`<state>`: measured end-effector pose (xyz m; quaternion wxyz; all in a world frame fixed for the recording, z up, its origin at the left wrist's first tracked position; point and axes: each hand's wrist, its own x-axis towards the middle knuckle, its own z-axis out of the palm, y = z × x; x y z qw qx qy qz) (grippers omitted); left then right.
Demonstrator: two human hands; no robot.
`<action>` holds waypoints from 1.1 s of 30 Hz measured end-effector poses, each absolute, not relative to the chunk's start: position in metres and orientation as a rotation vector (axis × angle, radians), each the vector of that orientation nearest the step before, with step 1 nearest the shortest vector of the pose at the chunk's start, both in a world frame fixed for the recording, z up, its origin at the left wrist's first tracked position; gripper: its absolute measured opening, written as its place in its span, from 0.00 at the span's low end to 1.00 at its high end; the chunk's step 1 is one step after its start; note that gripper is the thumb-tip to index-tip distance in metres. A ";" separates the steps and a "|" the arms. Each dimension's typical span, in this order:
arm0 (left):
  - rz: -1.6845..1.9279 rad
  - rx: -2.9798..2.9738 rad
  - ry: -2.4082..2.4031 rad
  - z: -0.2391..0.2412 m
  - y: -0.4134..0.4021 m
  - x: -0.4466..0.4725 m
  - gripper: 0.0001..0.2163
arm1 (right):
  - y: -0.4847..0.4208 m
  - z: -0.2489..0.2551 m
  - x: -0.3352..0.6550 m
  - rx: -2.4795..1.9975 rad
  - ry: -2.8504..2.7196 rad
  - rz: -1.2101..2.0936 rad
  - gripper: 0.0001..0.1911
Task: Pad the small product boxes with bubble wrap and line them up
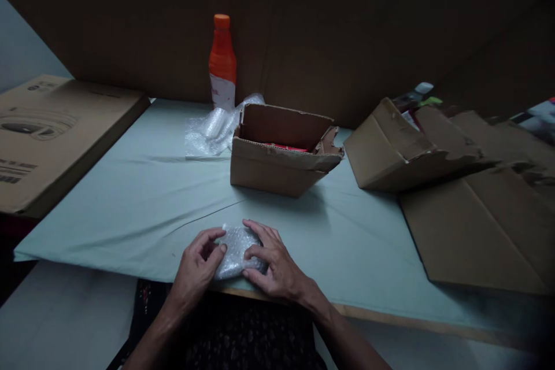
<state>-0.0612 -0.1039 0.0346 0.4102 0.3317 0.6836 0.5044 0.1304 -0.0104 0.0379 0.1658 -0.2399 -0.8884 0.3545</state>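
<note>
A small bundle of clear bubble wrap (237,248) lies near the front edge of the cloth-covered table, between my two hands. My left hand (202,260) grips its left side with thumb and fingers curled. On the other side, my right hand (273,260) closes round the right edge, thumb low and fingertips on the upper corner. What the wrap may enclose cannot be made out. Beyond my hands stands an open cardboard box (277,165), with something red showing inside.
An orange bottle (222,63) stands at the back beside loose bubble wrap (212,130). Two more cardboard boxes, an upper one (381,147) and a nearer one (472,231), sit at the right. A large flat carton (65,144) lies at the left. Tall cardboard (325,29) walls the back.
</note>
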 end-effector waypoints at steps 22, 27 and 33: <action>1.386 0.573 1.520 0.045 -0.114 -0.062 0.06 | -0.010 0.035 0.130 -0.636 -2.454 1.117 0.09; 1.354 0.506 1.493 0.040 -0.113 -0.063 0.09 | -0.010 0.035 0.128 -0.651 -2.386 1.127 0.09; 1.311 0.749 1.438 0.042 -0.113 -0.064 0.15 | -0.008 0.031 0.126 -0.644 -2.342 1.071 0.06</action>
